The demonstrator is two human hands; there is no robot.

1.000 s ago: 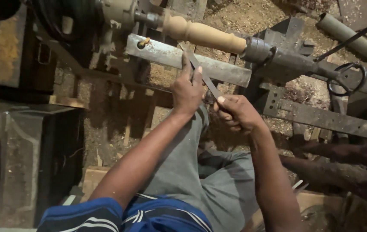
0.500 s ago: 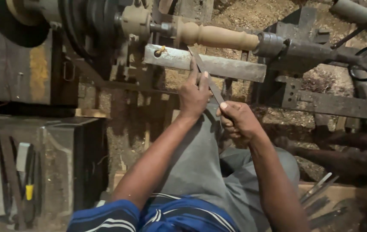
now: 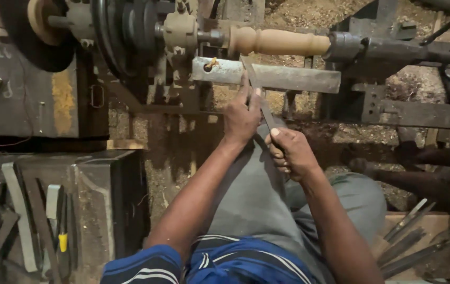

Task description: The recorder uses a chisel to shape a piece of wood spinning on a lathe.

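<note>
We're leaning over an old wood lathe here, holding a long flat steel chisel (image 3: 263, 108) across the worn grey metal tool rest (image 3: 288, 78). Our left hand (image 3: 241, 118) is pressing down on the blade right at the rest's near edge, fingers (image 3: 246, 93) stretched flat over the steel, not curled round it. Our right hand (image 3: 290, 152) is sitting further back, fingers clenched tight round the handle end. The chisel's tip is running up just under the pale turned wooden spindle (image 3: 277, 42), which is mounted between the lathe's centres just above the rest. More dark steel chisels (image 3: 409, 239) are lying in a wooden tray by our right knee.
</note>
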